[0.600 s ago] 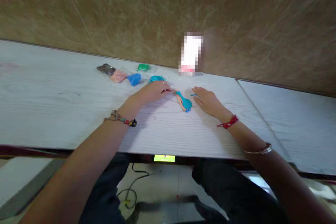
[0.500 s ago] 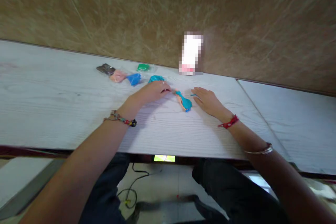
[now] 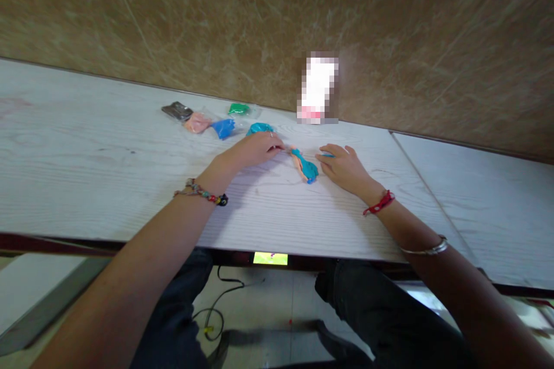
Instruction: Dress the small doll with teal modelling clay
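A small flat clay figure (image 3: 308, 169), turquoise with a peach-coloured edge and a blue tip, lies on the white wood-grain table (image 3: 277, 213) between my hands. My left hand (image 3: 259, 149) rests at its upper end, thumb and fingers closed by the narrow peach-coloured tip; the exact contact is hard to see. To the right of the figure, my right hand (image 3: 344, 168) has its fingers bent around a thin strip of blue clay (image 3: 328, 155), close to the tabletop. Behind my left hand lies a packet of turquoise clay (image 3: 260, 127), partly covered by it.
Left of the turquoise packet are blue (image 3: 224, 128), peach (image 3: 198, 122), dark grey (image 3: 177, 110) and green (image 3: 238, 109) clay packets. A blurred-out bright phone-like object (image 3: 319, 86) leans on the brown wall (image 3: 216, 23). A black cable (image 3: 223, 305) lies on the floor below.
My right hand's fingers have lifted and bent, and the blue strip now shows between them. The left hand and the clay figure hold nearly still; the view has shifted slightly.
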A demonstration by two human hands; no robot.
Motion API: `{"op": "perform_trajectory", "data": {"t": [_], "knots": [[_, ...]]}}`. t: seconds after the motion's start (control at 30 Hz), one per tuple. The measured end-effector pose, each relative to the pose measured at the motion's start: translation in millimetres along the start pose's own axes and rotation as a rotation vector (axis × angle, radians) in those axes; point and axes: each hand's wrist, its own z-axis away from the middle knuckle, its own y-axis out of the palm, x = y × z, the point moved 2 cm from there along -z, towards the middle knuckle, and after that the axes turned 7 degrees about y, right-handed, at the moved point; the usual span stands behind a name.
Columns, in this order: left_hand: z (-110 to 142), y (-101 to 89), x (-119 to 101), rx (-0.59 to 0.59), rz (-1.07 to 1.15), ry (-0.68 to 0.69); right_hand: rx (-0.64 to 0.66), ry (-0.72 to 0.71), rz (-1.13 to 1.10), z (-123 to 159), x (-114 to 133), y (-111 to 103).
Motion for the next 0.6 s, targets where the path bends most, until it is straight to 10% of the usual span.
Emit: {"op": "perform_trajectory", "data": {"t": [0.6], "knots": [[-0.4, -3.1, -2.5, 0.044, -0.007, -0.035, 0.002, 0.027, -0.198, -4.6, -6.9, 5.4]]}}
